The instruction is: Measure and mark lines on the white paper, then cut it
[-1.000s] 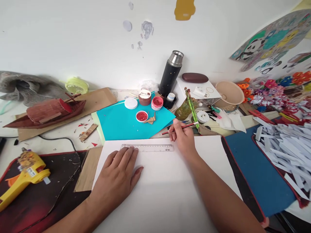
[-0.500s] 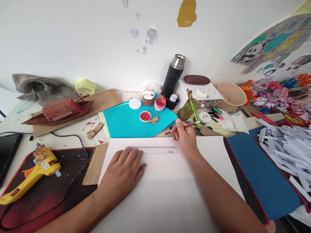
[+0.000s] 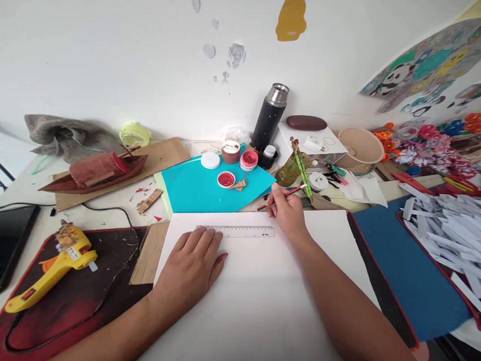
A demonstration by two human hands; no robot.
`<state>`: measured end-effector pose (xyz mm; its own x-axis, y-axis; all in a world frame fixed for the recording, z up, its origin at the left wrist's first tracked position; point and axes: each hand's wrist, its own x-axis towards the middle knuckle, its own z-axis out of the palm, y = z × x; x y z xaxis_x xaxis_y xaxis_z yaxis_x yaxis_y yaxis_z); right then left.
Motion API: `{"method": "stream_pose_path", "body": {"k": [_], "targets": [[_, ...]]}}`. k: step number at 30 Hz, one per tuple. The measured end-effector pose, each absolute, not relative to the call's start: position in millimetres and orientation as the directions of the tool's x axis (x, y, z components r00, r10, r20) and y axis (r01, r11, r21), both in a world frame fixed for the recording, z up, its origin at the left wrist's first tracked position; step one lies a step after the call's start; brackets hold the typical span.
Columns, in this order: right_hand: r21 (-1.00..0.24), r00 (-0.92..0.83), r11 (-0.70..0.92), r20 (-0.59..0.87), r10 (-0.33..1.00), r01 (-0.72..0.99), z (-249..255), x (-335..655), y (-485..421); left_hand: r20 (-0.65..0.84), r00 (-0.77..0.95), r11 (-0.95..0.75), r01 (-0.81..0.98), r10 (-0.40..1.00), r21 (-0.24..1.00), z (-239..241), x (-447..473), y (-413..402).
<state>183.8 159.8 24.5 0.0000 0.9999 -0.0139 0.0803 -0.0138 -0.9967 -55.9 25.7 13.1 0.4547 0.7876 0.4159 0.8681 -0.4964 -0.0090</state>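
Observation:
A large sheet of white paper (image 3: 259,296) lies before me. On its far part rests a clear ruler (image 3: 244,231), placed crosswise. My left hand (image 3: 193,255) lies flat over the ruler's left end, fingers stretched out and fingertips on it. Just beyond the ruler's right end, my right hand (image 3: 287,210) is closed around a red-and-black pencil (image 3: 294,191). The pencil slants, its pale end up to the right and its other end low to the left near the paper's far edge. My right palm is hidden.
Beyond the paper, paint pots (image 3: 248,159) stand on a blue sheet (image 3: 195,185). A black flask (image 3: 267,118) stands behind them. At left are a model boat (image 3: 93,173) and a yellow glue gun (image 3: 71,253); at right, a heap of white paper strips (image 3: 447,225).
The whole scene has shifted slightly to the right in view. Both hands, the ruler and the pencil keep nearly the same places on the paper.

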Motion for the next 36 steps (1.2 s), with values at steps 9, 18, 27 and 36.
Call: {"method": "stream_pose_path", "body": {"k": [9,18,27,36], "targets": [[-0.99,-0.021,-0.029,-0.032,0.999,0.138,20.6,185.4,161.0,0.416,0.464,-0.504,0.863,0.782,-0.015,13.2,-56.2,26.2],[-0.988,-0.032,-0.03,-0.035,0.999,0.153,17.1,186.3,161.7,0.419,0.466,-0.505,0.863,0.779,-0.019,13.0,-56.1,26.5],[-0.984,-0.035,-0.031,-0.038,0.999,0.173,14.4,187.1,161.5,0.417,0.47,-0.506,0.862,0.778,-0.028,13.5,-55.7,26.7],[-0.98,-0.042,-0.025,-0.034,0.999,0.197,13.6,188.0,161.6,0.42,0.463,-0.5,0.866,0.781,-0.025,13.0,-55.7,26.8]]}}
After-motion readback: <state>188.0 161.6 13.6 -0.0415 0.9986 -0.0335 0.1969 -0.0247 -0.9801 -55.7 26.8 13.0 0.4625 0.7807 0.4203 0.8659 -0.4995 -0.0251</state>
